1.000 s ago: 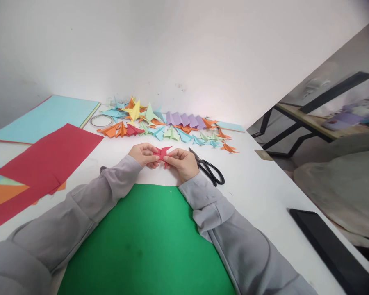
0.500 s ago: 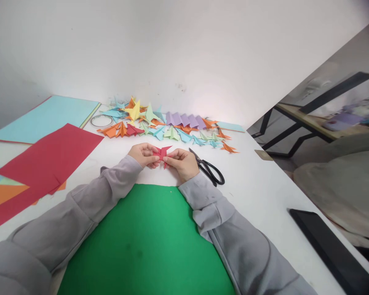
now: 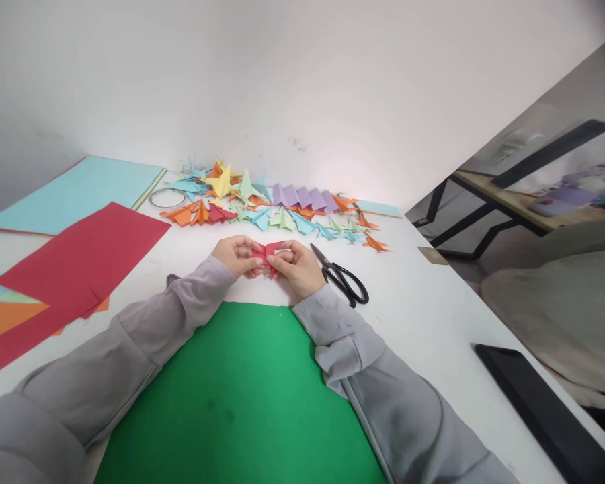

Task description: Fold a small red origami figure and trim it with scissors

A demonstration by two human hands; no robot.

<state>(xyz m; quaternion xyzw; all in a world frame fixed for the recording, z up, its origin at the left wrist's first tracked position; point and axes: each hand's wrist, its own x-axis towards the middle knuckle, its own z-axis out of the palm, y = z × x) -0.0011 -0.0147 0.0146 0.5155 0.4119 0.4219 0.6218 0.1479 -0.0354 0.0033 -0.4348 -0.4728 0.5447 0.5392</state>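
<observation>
Between my two hands is a small folded piece of red paper (image 3: 265, 253), held just above the white table. My left hand (image 3: 238, 255) pinches its left side between thumb and fingers. On the other side, my right hand (image 3: 299, 266) grips it with thumb and fingertips, covering part of the folds. Black-handled scissors (image 3: 340, 274) lie right beside my right hand. A green sheet (image 3: 236, 396) spreads out below my wrists and forearms.
Several folded paper cranes (image 3: 282, 218) in mixed colours line the wall, with a pleated purple strip (image 3: 305, 197) among them. Red sheets (image 3: 88, 255), a light blue sheet (image 3: 81, 191) and a ring-shaped roll (image 3: 167, 197) lie left. A black flat object (image 3: 544, 410) rests at right.
The red paper's upper right point, which stuck out past my right fingers, now looks folded in closer to them. Both hands stay in nearly the same place.
</observation>
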